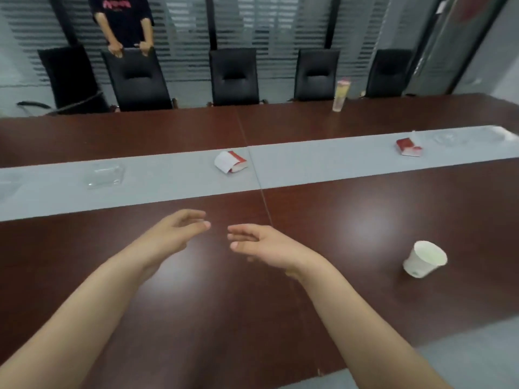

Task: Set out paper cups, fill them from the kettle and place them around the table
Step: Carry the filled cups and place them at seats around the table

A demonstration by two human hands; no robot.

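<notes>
Head view: paper cup (424, 259) well right of empty right hand (262, 245).

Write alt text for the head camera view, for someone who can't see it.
The left hand and right hand hover open and empty over a dark wooden conference table. A white paper cup sits to the right; a red-and-white box lies on the grey centre strip.
</notes>
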